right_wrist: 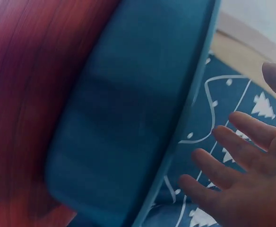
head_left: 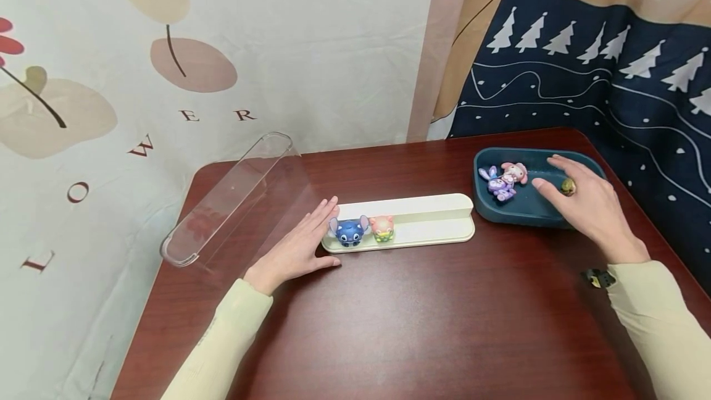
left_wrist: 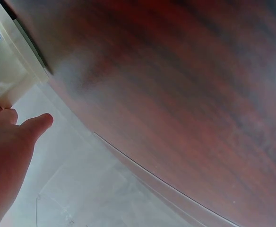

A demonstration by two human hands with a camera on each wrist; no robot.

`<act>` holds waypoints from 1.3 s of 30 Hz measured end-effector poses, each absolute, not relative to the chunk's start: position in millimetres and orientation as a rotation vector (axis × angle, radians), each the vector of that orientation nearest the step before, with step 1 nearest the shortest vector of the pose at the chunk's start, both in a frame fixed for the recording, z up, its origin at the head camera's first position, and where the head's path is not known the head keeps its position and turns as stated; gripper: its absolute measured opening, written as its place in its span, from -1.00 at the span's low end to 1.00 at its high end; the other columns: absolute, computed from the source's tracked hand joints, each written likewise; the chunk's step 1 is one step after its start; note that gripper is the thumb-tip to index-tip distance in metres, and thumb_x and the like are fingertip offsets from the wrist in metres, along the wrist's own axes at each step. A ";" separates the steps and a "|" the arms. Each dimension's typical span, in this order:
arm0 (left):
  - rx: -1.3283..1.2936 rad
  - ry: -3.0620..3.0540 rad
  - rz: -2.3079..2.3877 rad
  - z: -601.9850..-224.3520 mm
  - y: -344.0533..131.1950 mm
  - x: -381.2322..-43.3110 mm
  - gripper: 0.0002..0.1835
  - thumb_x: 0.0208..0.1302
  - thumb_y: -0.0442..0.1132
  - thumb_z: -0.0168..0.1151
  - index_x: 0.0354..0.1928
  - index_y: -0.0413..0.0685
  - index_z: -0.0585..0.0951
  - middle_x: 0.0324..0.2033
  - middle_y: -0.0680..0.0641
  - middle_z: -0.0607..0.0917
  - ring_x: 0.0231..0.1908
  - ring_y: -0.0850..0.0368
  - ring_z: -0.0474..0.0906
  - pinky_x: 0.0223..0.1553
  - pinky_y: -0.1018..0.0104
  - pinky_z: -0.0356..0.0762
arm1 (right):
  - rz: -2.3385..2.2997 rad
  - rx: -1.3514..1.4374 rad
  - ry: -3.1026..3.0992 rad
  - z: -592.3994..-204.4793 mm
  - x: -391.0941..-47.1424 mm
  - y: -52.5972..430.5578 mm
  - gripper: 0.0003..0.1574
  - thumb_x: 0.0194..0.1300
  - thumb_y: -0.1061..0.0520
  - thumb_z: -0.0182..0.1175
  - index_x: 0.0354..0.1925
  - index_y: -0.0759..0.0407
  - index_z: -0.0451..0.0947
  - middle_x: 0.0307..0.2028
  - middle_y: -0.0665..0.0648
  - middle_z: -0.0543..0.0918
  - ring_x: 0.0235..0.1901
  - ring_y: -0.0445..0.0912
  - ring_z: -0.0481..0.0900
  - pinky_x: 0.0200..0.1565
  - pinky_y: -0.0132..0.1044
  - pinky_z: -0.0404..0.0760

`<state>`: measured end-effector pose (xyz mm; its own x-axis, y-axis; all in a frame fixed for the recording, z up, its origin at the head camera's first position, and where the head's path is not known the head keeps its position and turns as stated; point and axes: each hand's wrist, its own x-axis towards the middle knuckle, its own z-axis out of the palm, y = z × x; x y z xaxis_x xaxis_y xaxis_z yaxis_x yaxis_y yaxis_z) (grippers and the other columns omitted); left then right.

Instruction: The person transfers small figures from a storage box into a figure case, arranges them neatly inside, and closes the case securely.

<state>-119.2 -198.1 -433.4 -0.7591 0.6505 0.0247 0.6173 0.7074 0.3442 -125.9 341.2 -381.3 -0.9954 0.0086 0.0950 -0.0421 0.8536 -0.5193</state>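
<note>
My left hand (head_left: pixel 297 244), its fingers extended, rests against the left end of a cream display stand (head_left: pixel 439 228). On that stand's left part sit a blue big-eared figurine (head_left: pixel 350 233) and a pink pig-like figurine (head_left: pixel 383 228) side by side. My right hand (head_left: pixel 591 202) hovers over a dark teal tray (head_left: pixel 516 217) with thumb and fingers spread apart. Inside the tray lie a purple-and-pink pair of figurines (head_left: pixel 503 181) and a small olive-coloured figurine (head_left: pixel 568 187), the latter partly hidden by the hand. The right wrist view shows that hand's relaxed fingers (right_wrist: pixel 220 170) beyond the tray's wall (right_wrist: pixel 114 118).
A clear plastic cover (head_left: pixel 228 202) lies at the left of the reddish-brown wooden table (head_left: pixel 422 320), near the printed curtain (head_left: pixel 328 66). A navy cloth with white trees (head_left: pixel 583 91) hangs behind the tray at the right.
</note>
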 end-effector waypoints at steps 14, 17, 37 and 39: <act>1.049 2.808 0.501 -435.7 -198.1 -120.3 0.13 0.24 0.08 0.52 0.60 -0.33 0.08 0.65 -0.16 -0.10 0.62 -0.12 -0.19 0.52 -0.17 0.04 | 0.867 -0.146 -3.065 -391.3 -145.7 380.3 0.11 0.54 -0.40 -0.07 0.58 0.41 0.00 0.43 0.65 0.14 0.26 0.54 0.15 0.23 0.61 0.12; 1.045 2.804 0.509 -434.5 -197.8 -119.9 0.13 0.24 0.06 0.52 0.60 -0.33 0.08 0.65 -0.16 -0.10 0.62 -0.11 -0.20 0.53 -0.17 0.02 | 0.863 -0.155 -3.107 -393.4 -148.0 384.1 0.13 0.55 -0.41 -0.10 0.57 0.46 -0.02 0.41 0.68 0.13 0.23 0.55 0.16 0.22 0.61 0.14; 1.055 2.804 0.509 -435.5 -198.4 -118.7 0.12 0.24 0.05 0.52 0.60 -0.35 0.08 0.65 -0.17 -0.11 0.62 -0.13 -0.20 0.53 -0.15 0.00 | 0.889 -0.154 -3.226 -393.1 -156.0 374.2 0.17 0.55 -0.44 -0.15 0.55 0.52 -0.06 0.43 0.70 0.06 0.31 0.59 0.05 0.26 0.61 0.09; 1.053 2.803 0.508 -435.1 -198.5 -118.7 0.12 0.25 0.06 0.52 0.60 -0.35 0.08 0.65 -0.17 -0.11 0.62 -0.13 -0.20 0.54 -0.14 0.00 | 0.889 -0.144 -3.225 -392.6 -156.2 373.6 0.17 0.55 -0.43 -0.15 0.56 0.50 -0.06 0.43 0.70 0.06 0.30 0.58 0.06 0.25 0.61 0.10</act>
<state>-118.7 -198.5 -435.1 -0.7548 0.6557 0.0196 0.6209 0.7044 0.3439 -156.2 373.6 -392.6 -0.9750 0.0275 -0.2205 0.1366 0.8568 -0.4972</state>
